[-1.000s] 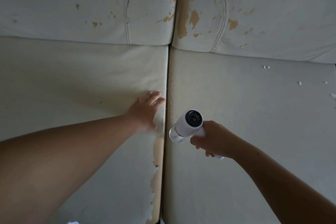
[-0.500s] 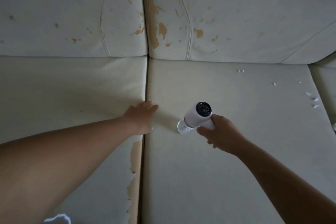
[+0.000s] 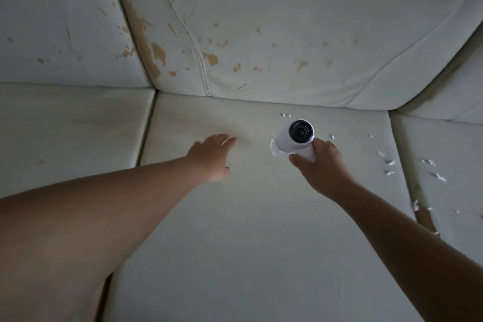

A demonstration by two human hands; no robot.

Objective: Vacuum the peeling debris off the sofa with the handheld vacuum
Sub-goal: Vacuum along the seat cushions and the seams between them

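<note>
Sofa seat (image 3: 235, 243), vacuum (image 3: 290, 140) nozzle down-left

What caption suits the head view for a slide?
Right hand holds handheld vacuum over sofa seat, left hand flat beside it, white flakes nearby.

1. A home, most likely a living room: a cream leather-look sofa (image 3: 261, 256) fills the whole view.
2. Its back cushions (image 3: 287, 8) are worn, with tan patches (image 3: 158, 53) where the skin has peeled.
3. White flakes (image 3: 389, 163) lie on the seat, and a small handheld vacuum (image 3: 287, 142) is a household tool.
</note>
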